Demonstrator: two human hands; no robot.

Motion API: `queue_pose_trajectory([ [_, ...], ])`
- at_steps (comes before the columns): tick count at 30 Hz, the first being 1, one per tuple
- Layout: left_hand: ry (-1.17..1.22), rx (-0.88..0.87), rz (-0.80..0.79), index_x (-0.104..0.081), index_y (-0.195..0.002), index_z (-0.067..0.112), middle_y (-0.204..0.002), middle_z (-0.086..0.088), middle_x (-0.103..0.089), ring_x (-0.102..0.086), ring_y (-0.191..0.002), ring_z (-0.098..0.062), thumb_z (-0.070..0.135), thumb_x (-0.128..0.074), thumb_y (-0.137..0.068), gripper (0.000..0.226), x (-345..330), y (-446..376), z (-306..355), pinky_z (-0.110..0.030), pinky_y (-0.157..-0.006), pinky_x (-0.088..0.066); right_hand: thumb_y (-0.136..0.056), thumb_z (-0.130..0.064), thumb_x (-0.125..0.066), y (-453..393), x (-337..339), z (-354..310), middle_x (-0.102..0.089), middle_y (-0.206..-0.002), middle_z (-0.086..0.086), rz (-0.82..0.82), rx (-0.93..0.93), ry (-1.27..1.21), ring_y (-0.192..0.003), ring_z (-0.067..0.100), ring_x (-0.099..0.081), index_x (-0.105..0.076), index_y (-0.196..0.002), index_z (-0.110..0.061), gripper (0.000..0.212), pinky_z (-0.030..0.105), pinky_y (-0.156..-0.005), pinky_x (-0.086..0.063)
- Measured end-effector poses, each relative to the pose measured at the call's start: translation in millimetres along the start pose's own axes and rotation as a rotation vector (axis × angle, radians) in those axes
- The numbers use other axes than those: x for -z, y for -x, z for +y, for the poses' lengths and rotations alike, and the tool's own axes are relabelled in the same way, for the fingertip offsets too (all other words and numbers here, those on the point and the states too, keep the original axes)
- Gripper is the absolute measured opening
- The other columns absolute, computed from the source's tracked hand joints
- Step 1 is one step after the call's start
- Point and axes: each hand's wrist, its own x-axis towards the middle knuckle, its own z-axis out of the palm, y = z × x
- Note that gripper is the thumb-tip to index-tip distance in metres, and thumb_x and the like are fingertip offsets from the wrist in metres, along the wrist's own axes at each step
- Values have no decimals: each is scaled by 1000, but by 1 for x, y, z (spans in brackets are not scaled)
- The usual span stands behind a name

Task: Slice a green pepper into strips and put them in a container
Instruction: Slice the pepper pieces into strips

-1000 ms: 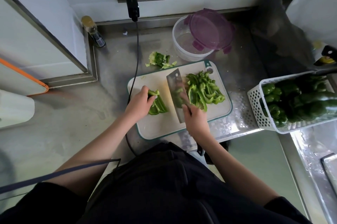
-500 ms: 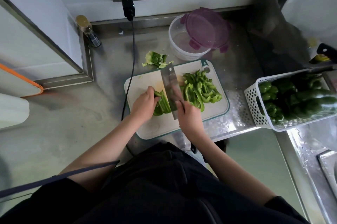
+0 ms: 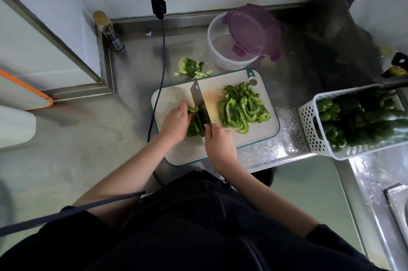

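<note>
On the white cutting board (image 3: 260, 136) lies a green pepper piece (image 3: 194, 129). My left hand (image 3: 175, 121) holds it down with curled fingers. My right hand (image 3: 218, 142) grips the handle of a cleaver (image 3: 199, 103), whose blade stands against the pepper piece just right of my left fingers. A heap of cut pepper strips (image 3: 241, 107) lies on the board's right half. Behind the board stands a clear round container (image 3: 223, 49) with its purple lid (image 3: 254, 30) propped across its rim.
Pepper core scraps (image 3: 191, 67) lie on the steel counter behind the board. A white perforated basket (image 3: 309, 120) of whole green peppers sits at the right. A black plug and cable (image 3: 160, 54) run down past the board's left edge. A small bottle (image 3: 108, 30) stands at the back left.
The cleaver moved left from the strip heap to the pepper piece under my left hand. The view also shifted.
</note>
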Motion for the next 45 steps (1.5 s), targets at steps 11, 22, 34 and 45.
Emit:
queue_pose_trajectory([
  [11,-70,-65,-14,-44,-98,4,-87,-11,-55,-52,-81,-30,13,-42,-98,10,-4,19,-2,-32,-65,-26,-103,-33,-28,-4,-2,-16,-61,-82,14,-12,3,78,-75,33,-59,-57,-95,-2,43,33,-58,-39],
  [22,69,2,-53,-40,-108,3,-100,-13,-60,-57,-90,-33,27,-43,-99,26,4,17,2,-38,-72,-42,-101,-34,-36,-7,39,18,-51,-64,4,128,-70,-31,-59,24,-50,-42,-66,-14,41,30,-49,-33],
  [34,121,28,85,-44,-104,0,-93,-15,-61,-58,-82,-37,12,-44,-98,14,-2,14,5,-41,-67,-41,-100,-35,-38,15,19,0,-40,-57,-2,39,-6,-99,-57,21,-44,-38,-67,-16,38,31,-53,-31],
  [45,86,-29,42,-43,-96,3,-83,-16,-57,-52,-73,-29,10,-43,-97,7,4,3,-3,-35,-59,-35,-100,-33,-39,6,18,5,-44,-56,-1,9,38,-71,-51,18,-42,-39,-65,-18,39,27,-48,-28],
])
